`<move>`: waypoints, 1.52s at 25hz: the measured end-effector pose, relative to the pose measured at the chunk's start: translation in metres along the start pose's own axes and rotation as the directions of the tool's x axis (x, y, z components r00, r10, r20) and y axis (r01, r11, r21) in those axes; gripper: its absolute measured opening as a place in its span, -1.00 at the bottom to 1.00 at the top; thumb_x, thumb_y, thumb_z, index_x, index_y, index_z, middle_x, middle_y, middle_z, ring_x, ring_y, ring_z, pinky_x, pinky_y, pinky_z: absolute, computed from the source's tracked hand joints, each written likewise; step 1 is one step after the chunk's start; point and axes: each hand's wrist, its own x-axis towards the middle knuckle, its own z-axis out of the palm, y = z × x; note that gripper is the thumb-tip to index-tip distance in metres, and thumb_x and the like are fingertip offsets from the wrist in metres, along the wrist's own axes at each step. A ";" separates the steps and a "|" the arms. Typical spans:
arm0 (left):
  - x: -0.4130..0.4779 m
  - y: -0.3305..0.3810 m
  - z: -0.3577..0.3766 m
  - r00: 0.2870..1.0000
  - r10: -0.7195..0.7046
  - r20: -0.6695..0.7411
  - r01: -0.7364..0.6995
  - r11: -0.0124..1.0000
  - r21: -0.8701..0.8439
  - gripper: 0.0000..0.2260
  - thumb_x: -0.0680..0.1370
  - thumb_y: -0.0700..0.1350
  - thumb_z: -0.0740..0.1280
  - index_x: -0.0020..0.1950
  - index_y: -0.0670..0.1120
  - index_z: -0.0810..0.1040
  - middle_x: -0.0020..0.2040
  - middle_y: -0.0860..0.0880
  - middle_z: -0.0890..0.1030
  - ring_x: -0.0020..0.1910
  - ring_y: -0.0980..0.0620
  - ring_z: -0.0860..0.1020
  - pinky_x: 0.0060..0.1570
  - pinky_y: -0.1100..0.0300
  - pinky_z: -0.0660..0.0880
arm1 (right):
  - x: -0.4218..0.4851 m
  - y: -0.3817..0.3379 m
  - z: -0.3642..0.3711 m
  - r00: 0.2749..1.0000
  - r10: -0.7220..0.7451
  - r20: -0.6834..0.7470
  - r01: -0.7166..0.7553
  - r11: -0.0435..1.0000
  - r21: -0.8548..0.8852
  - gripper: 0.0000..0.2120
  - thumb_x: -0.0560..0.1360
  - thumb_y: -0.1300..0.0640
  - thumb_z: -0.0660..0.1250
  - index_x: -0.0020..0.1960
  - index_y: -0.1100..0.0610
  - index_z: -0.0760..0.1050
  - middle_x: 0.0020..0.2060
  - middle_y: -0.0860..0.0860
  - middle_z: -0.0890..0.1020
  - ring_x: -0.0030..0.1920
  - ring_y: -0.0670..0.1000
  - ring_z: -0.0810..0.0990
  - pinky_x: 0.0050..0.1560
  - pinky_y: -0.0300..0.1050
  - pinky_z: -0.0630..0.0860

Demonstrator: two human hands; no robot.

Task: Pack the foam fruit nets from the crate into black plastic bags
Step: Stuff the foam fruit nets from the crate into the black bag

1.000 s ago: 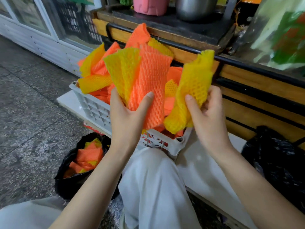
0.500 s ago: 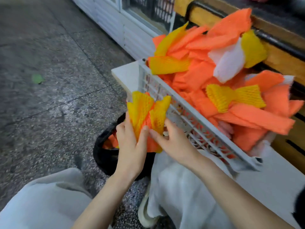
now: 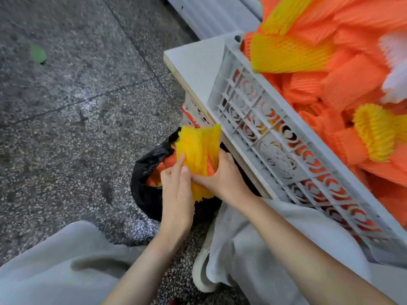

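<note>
The bundle of foam nets (image 3: 199, 156), mostly yellow with some orange showing on its right side, stands upright between both hands, right over the open mouth of the black bag (image 3: 143, 183) on the floor (image 3: 77, 106). The left hand (image 3: 176, 194) holds the bundle's near-left face: its forefinger lies straight up along the yellow foam, the thumb presses beside it, and the other fingers curl off to the left. The right hand (image 3: 223, 179) grips the same bundle from the right, with its thumb laid across the near face and its fingers wrapped round the far side, so the two thumbs almost meet. The bundle's lower edge hangs below the hands and just inside the bag's rim. More orange nets already lie in the bag, to the left of the hands. Just right of the hands is the pale grey crate (image 3: 264, 133), resting on the white desk (image 3: 193, 60) and heaped with loose foam nets (image 3: 343, 80), orange, yellow and a few white. Light grey trouser legs (image 3: 55, 271) fill the near edge, a shoe (image 3: 202, 267) between them, and a green leaf (image 3: 37, 54) lies far left.
</note>
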 end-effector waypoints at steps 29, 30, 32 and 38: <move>0.139 -0.012 -0.053 0.939 -0.324 -0.117 0.318 0.946 -0.066 -0.79 0.55 -0.21 0.25 -0.28 -0.08 0.49 -0.52 0.07 0.44 -0.44 0.08 0.42 -0.24 0.15 0.40 | 0.082 0.084 0.092 0.904 0.090 0.417 0.210 0.756 -0.620 -0.18 0.44 0.02 0.40 0.53 0.05 -0.02 0.44 0.09 0.25 0.43 0.17 0.20 0.27 0.03 0.37; 0.132 -0.005 -0.054 0.950 -0.295 -0.103 0.293 0.956 -0.034 -0.80 0.56 -0.24 0.22 -0.23 -0.07 0.51 -0.48 0.03 0.43 -0.46 0.09 0.41 -0.30 0.22 0.40 | 0.083 0.081 0.093 0.887 0.127 0.443 0.221 0.727 -0.650 -0.19 0.44 0.03 0.40 0.52 0.05 0.00 0.41 0.10 0.28 0.42 0.18 0.21 0.23 0.04 0.40; 0.113 -0.004 -0.056 0.965 -0.258 -0.053 0.263 0.958 0.116 -0.80 0.56 -0.26 0.21 -0.17 -0.05 0.54 -0.43 -0.02 0.42 -0.47 0.08 0.39 -0.42 0.31 0.37 | 0.086 0.070 0.093 0.874 0.165 0.457 0.216 0.710 -0.670 -0.24 0.44 0.01 0.40 0.50 0.08 0.07 0.36 0.12 0.35 0.37 0.20 0.28 0.14 0.04 0.43; 0.095 -0.021 -0.068 0.935 -0.352 -0.048 0.355 0.913 0.202 -0.79 0.56 -0.27 0.19 -0.18 -0.01 0.48 -0.37 -0.04 0.43 -0.43 -0.02 0.41 -0.29 0.14 0.39 | 0.087 0.019 0.116 0.987 -0.087 0.138 0.108 0.983 -0.150 -0.44 0.38 0.00 0.47 0.24 0.15 0.29 0.15 0.09 0.55 0.22 0.11 0.46 0.12 -0.02 0.42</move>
